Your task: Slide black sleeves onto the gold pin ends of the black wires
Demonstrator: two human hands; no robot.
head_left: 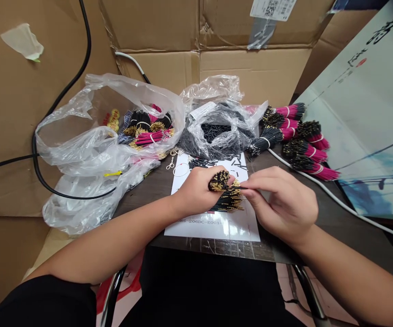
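Okay, left hand is closed round a bundle of black wires with gold terminals, and the knuckles and fingers hide part of it. Right hand is closed to a pinch at the bundle's gold tips, with its fingertips on them. Can't tell if it's gripping a single wire or only touching, the fingers cover that spot. Bundle is held just above a white printed sheet. Left wrist hides the start of the print, only "RS-206DC-E001" is legible, and even that is unsure. Loose black pieces lie at the sheet's far end. Behind it, a clear plastic bag of black pieces. Left of that, a second plastic bag holds more wire bundles, hard to count through the film. Pink-and-black wire bundles with white ties lie on the dark tabletop, right of the bags. White cable runs beside them. Black cable crosses the cardboard. Painted poster leans at right, cut off by the frame
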